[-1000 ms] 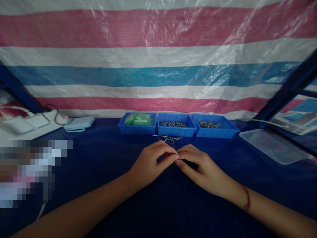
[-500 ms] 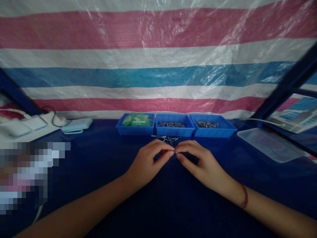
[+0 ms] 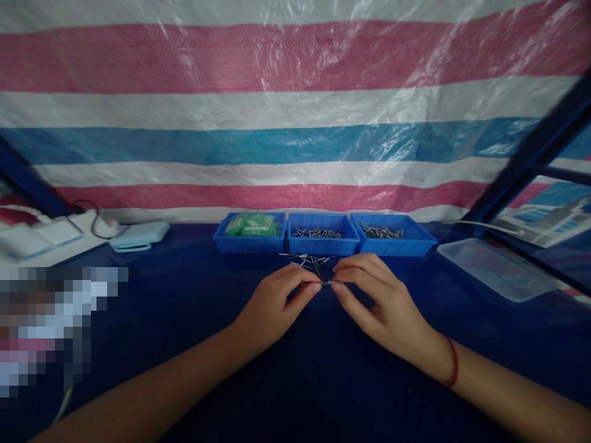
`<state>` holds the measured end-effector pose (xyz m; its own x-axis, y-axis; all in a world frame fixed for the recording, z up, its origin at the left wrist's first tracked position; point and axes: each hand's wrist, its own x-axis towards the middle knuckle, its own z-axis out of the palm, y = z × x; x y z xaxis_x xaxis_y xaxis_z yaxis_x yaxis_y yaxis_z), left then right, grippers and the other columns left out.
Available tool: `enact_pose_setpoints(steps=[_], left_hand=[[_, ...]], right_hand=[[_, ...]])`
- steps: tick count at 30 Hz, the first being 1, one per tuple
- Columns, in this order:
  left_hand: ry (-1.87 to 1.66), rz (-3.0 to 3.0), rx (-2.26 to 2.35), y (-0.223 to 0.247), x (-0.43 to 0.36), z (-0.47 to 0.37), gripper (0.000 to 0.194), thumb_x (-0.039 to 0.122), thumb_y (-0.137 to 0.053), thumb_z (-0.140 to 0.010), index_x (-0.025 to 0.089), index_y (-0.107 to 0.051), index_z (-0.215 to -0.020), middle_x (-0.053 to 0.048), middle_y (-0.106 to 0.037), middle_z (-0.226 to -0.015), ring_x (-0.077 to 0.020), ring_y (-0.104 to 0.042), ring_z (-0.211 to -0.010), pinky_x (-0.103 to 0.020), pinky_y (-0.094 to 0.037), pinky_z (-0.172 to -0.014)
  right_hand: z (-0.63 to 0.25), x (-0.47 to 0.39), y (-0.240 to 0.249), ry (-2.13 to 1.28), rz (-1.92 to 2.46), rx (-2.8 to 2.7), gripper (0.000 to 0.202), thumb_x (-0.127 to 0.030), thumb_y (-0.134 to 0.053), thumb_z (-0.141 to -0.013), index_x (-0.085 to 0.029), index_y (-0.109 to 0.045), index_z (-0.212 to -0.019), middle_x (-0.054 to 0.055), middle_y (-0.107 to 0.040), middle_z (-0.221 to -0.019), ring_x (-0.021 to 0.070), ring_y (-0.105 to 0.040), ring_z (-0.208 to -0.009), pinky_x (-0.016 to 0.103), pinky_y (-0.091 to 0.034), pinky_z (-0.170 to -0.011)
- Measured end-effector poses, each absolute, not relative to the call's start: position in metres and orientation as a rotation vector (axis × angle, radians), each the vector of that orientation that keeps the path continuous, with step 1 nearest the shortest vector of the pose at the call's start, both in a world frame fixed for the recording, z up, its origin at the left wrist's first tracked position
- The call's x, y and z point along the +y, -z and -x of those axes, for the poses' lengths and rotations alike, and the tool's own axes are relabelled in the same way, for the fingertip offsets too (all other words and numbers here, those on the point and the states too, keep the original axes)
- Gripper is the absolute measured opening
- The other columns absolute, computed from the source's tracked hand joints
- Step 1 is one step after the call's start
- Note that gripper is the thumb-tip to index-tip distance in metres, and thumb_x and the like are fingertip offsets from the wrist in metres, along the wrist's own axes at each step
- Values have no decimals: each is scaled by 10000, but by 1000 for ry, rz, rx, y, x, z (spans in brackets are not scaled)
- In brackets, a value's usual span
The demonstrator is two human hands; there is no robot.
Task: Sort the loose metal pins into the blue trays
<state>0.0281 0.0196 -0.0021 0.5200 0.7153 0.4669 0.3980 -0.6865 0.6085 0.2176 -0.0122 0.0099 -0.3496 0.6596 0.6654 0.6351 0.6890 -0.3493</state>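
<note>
In the head view my left hand (image 3: 277, 301) and my right hand (image 3: 385, 304) meet over the middle of the table. Between them lies a thin metal pin (image 3: 327, 283), level and pointing sideways. Thumb and fingertips of my left hand pinch its left part. My right thumb and index finger close on the right part, with the other fingers bent above. Fingertips hide both ends, and the pin's finer shape is too small to tell. Just beyond the hands, several similar loose pins (image 3: 314, 263) lie in a criss-cross pile on the dark blue table (image 3: 314, 381).
Three blue bins stand at the back: a left bin (image 3: 249, 246) with green packets, a middle bin (image 3: 323, 247) and a right bin (image 3: 420, 246) with metal pins. A clear plastic lid (image 3: 498, 271) lies right. A pale blue device (image 3: 141, 235) and a power strip (image 3: 69, 243) sit left.
My right hand has shifted slightly right and its upper fingers have lifted, so more of the pin shows between the hands. My left hand stays almost in place.
</note>
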Motion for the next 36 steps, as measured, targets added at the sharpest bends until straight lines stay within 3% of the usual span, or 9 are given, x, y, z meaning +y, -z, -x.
enact_pose_setpoints(steps=[4, 6, 9, 13, 17, 22, 31, 36], left_hand=[[-1039, -2358, 1037, 3, 20, -29, 314, 204, -490, -884, 208, -500, -1198, -43, -660, -966, -185, -604, -915, -375, -453, -850], [-1053, -2362, 1131, 6, 22, -28, 378, 173, -485, -874, 203, -450, -1249, -50, -655, -1002, -203, -580, -974, -420, -430, -885], [-990, -2445, 1258, 9, 27, -25, 320, 145, -467, -868, 194, -518, -1180, -61, -633, -1077, -226, -533, -1048, -450, -409, -900], [-787, -2638, 1375, 13, 34, -19, 266, 195, -492, -865, 230, -591, -1110, -60, -587, -1154, -262, -494, -1097, -471, -402, -877], [-722, -2673, 1394, 15, 37, -15, 187, 229, -510, -866, 261, -637, -1000, -34, -588, -1122, -255, -508, -1065, -455, -405, -851], [-706, -2667, 1374, 14, 37, -16, 139, 234, -500, -876, 235, -639, -880, -25, -592, -1077, -241, -521, -1024, -432, -403, -829], [-725, -2686, 1316, 14, 35, -19, 239, 438, -567, -827, 288, -647, -995, -35, -582, -1110, -269, -493, -1064, -455, -385, -843], [-716, -2677, 1320, 14, 37, -20, 150, 359, -582, -831, 299, -672, -935, -14, -593, -1081, -253, -505, -1041, -440, -390, -834]], right_hand=[[-236, 5, -15, 153, 1065, -2018, 102, -207, -495, -862, -205, -592, -832, 62, -626, -878, 207, -570, -872, 362, -430, -802], [-252, 19, -15, 273, 1197, -1886, 135, -250, -478, -874, -200, -596, -833, 69, -637, -868, 217, -576, -856, 371, -421, -809], [-278, 38, -9, 455, 1539, -1623, 210, -325, -471, -871, -185, -626, -848, 88, -646, -873, 259, -562, -873, 417, -407, -801], [-298, 54, 5, 559, 1842, -1480, 315, -404, -522, -818, -186, -633, -1017, 131, -609, -1061, 343, -491, -1020, 478, -384, -810], [-291, 51, 9, 550, 1745, -1553, 369, -418, -518, -805, -179, -590, -1076, 131, -582, -1088, 329, -473, -1041, 470, -377, -837], [-262, 32, 6, 386, 1486, -1770, 277, -352, -495, -831, -190, -552, -1049, 106, -582, -1077, 283, -487, -1037, 453, -361, -906], [-229, 9, 7, 111, 1311, -1982, 220, -252, -533, -827, -196, -551, -1038, 79, -577, -1064, 251, -460, -1070, 436, -367, -938], [-228, 11, 11, 54, 1292, -2039, 149, -231, -534, -827, -207, -594, -961, 73, -586, -1023, 246, -471, -1033, 443, -391, -908]])
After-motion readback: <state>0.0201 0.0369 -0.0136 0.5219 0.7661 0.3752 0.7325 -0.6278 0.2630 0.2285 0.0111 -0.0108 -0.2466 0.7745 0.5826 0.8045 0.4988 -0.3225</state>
